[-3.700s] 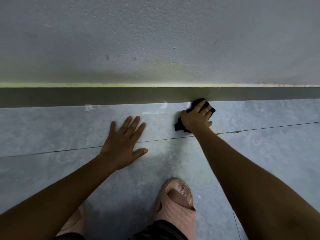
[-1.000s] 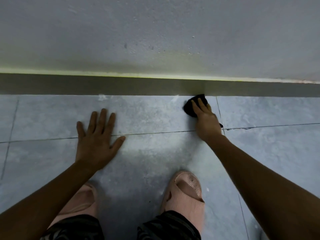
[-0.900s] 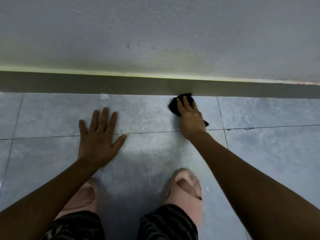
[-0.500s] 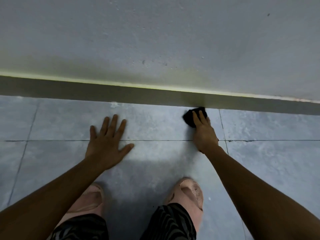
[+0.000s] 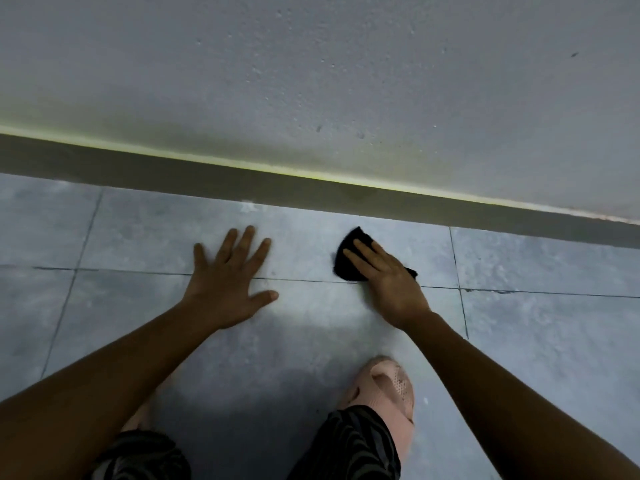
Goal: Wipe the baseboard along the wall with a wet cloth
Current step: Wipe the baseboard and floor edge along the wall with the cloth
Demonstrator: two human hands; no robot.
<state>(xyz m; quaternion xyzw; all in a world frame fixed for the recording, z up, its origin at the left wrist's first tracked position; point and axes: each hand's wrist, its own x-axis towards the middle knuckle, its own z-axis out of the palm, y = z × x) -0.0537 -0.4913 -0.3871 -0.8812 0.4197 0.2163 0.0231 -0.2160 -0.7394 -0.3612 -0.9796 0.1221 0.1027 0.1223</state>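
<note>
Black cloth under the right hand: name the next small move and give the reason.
Probably slide the black crumpled cloth forward until it meets the dark grey baseboard strip. The right hand presses it flat on the grey tiled floor, with bare tile showing between cloth and strip, so nothing is being wiped there. The left hand lies spread on the floor as a brace.

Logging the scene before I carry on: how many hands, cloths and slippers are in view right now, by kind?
Hands: 2, left hand flat on the floor, right hand pressing the cloth.
Black cloth: 1.
Pink slippers: 2, right slipper, left slipper mostly hidden.
Total: 5.
</note>
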